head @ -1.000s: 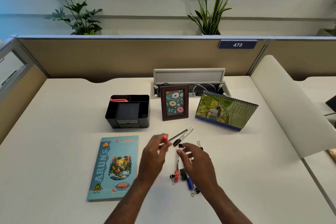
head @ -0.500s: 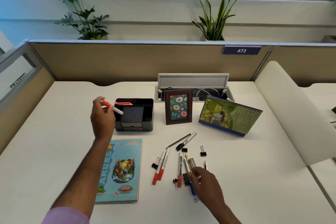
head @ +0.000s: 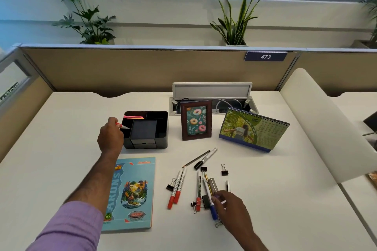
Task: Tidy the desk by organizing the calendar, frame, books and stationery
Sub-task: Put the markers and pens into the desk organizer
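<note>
L hand is curled round a red-capped marker, pinching it at the cap end w/ the white tip pointing down into the organizer's left-front slot; hand sits just beside the organizer's left wall, purple sleeve at frame bottom. R hand is low on the desk over the stationery pile, fingers bent down onto a blue-capped marker and touching it; can't tell if it truly grips it or just rests on it. Organizer is black, multi-slot: pink/orange sticky notes in the back-left slot, a dark block in the middle, small drawer at front, other slots look dark. Loose items near R hand: two red markers side by side, another red-capped pen, binder clips, e.g. one set apart to the right, one just beside the red pair. A pencil and black marker lie angled together further back. Book w/ blue cover lies flat between the arms, L forearm crossing its left edge. Frame w/ donut print stands upright right of the organizer; calendar stands tented further right. Behind them an open cable tray. Partition carries a tag "473"; plants above it.
</note>
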Tool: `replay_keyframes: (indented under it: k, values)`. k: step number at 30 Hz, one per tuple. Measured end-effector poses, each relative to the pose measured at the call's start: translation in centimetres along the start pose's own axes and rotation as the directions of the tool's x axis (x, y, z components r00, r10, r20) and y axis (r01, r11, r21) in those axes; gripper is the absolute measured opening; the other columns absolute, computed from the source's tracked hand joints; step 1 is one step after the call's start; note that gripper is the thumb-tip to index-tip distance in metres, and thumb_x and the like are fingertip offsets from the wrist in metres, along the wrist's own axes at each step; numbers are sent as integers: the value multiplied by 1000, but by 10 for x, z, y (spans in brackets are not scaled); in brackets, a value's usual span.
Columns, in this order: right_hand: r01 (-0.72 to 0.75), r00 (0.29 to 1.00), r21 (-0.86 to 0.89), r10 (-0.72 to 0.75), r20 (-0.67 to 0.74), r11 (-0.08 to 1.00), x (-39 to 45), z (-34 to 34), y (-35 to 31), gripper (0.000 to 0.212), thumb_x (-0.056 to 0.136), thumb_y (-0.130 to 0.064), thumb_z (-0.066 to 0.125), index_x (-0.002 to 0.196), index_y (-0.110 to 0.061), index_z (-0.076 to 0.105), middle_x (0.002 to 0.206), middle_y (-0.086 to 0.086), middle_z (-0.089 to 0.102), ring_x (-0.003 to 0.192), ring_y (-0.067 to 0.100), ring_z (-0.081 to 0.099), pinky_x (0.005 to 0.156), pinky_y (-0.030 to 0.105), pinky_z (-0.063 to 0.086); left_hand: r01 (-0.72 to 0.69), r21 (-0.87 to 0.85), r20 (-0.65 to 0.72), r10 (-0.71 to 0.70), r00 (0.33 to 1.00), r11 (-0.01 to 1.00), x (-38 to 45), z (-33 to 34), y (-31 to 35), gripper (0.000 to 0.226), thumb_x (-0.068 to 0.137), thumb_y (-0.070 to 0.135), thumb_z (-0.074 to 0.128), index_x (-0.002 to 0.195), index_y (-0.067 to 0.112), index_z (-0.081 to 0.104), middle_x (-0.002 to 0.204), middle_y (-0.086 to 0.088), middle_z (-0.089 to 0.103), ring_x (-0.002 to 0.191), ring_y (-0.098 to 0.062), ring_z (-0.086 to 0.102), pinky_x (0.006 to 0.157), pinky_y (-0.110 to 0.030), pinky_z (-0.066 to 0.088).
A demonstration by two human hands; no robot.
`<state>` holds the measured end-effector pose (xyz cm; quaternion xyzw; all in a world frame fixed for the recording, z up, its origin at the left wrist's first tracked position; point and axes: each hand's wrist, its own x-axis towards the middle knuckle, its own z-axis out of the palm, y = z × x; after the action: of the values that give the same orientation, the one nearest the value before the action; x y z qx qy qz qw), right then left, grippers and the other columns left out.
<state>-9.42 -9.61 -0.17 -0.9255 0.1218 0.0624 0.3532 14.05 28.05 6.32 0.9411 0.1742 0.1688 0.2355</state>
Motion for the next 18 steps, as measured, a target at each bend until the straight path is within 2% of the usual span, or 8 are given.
replay_keyframes:
  k: [5,11,16,18]
  values:
    - [5,1000,-25,-4,18,1000,2,-2,-3,12,90,-50,57,94,-39,61,85,-20,64,77,1,62,68,21,52,20,17,24,-21,999,1000,8,5,-3,18,91,2,63,108,4,68,100,-21,67,93,-40,61,64,-44,50]
    - [27,998,-108,-22,51,994,11,1,-5,11,91,-40,58,95,-31,61,88,-12,60,78,7,58,71,26,49,30,34,89,-33,995,999,8,7,-2,31,89,3,65,120,4,66,106,-23,67,98,-41,61,69,-47,53]
    - [-35,997,-243,50,54,969,17,7,-13,20,91,-38,56,78,-23,55,82,-6,60,75,15,59,68,32,50,43,11,-8,-43,999,999,-13,2,5,46,87,10,71,130,5,56,119,-26,57,109,-43,52,78,-52,50]
    - [-54,996,-307,74,55,950,18,8,-17,20,91,-38,55,81,-22,59,86,-3,63,80,19,63,67,32,48,19,5,-55,-19,998,1000,-31,0,13,47,87,14,72,130,7,54,122,-25,55,110,-42,51,82,-53,49]
